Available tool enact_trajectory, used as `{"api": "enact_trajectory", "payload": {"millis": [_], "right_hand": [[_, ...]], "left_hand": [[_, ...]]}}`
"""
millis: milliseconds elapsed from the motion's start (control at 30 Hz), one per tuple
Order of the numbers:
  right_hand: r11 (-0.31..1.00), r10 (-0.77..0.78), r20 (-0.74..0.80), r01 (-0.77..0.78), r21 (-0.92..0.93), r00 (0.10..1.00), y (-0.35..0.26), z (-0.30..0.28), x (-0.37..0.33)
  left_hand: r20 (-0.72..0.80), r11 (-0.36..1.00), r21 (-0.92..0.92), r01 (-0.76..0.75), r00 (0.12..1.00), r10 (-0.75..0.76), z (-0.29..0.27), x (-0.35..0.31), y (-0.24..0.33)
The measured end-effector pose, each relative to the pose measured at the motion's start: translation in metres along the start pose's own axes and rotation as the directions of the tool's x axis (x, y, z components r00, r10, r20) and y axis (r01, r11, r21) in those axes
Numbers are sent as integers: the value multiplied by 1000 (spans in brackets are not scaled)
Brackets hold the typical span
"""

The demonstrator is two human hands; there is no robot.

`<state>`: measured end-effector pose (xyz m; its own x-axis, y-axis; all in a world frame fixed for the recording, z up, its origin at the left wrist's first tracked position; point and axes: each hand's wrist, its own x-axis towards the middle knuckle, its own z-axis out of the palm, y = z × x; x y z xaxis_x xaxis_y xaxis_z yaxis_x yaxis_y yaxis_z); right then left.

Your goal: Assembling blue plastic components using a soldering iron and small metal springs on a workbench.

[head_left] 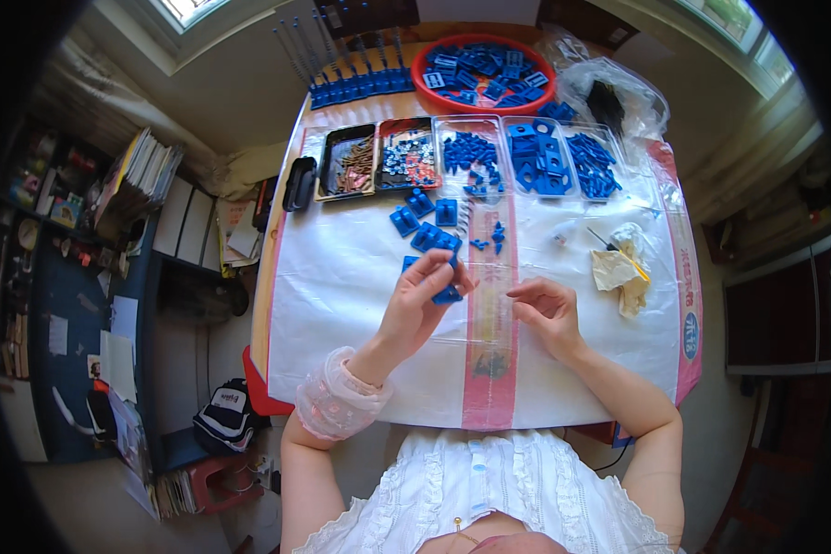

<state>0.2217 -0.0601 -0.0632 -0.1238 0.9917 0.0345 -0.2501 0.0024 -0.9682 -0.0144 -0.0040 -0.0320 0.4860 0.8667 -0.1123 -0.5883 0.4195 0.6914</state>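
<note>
My left hand [422, 297] is closed around a blue plastic part [448, 295], whose lower end shows below the fingers. My right hand [547, 314] hovers a short way to the right, its thumb and fingertips drawn together. Whatever small thing they may hold cannot be made out. Just beyond my left hand lie several blue plastic blocks [404, 220], partly hidden by the fingers. A silvery coil spring [463, 220] shows beside them. Loose small blue pieces [498, 236] lie to its right.
A row of trays stands across the table: brownish screws [355, 166], small metal parts [406, 159], small blue pieces [472, 152], blue plates [538, 162]. Behind them are a red basin [419, 81] of blue parts and upright springs [328, 46]. A crumpled cloth [619, 270] lies right.
</note>
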Motion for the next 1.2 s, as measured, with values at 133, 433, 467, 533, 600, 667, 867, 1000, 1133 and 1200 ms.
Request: {"api": "enact_trajectory", "payload": {"millis": [133, 433, 467, 533, 600, 667, 867, 1000, 1133, 1200], "right_hand": [[998, 43, 1, -43, -34, 999, -3, 1, -2], [997, 64, 39, -62, -36, 997, -5, 0, -2], [997, 65, 39, -63, -34, 997, -6, 1, -2], [997, 68, 38, -67, -34, 997, -6, 1, -1], [997, 71, 36, -70, -35, 997, -6, 1, -2], [997, 70, 35, -68, -36, 997, -5, 1, -2], [997, 75, 44, -73, -30, 996, -4, 0, -1], [997, 65, 53, -63, -34, 996, -4, 1, -1], [998, 66, 59, -64, -30, 996, -5, 1, 0], [998, 56, 50, -55, -30, 997, -5, 2, 0]], "left_hand": [[-59, 981, -188, -51, 997, 41, -12, 11, 27], [-104, 945, -317, -86, 993, 56, -47, 22, 39], [-100, 945, -318, -78, 994, 48, -44, 22, 41], [-109, 958, -276, -80, 993, 51, -37, 20, 43], [-115, 970, -229, -83, 992, 57, -32, 18, 43], [-115, 980, -176, -89, 991, 70, -30, 17, 43], [-67, 991, 1, -135, 989, 135, -36, 18, 38], [-33, 956, 204, -210, 975, 221, -35, 17, 38], [37, 938, 273, -212, 977, 210, -32, 13, 39], [65, 947, 265, -182, 983, 171, -30, 12, 39]]}}
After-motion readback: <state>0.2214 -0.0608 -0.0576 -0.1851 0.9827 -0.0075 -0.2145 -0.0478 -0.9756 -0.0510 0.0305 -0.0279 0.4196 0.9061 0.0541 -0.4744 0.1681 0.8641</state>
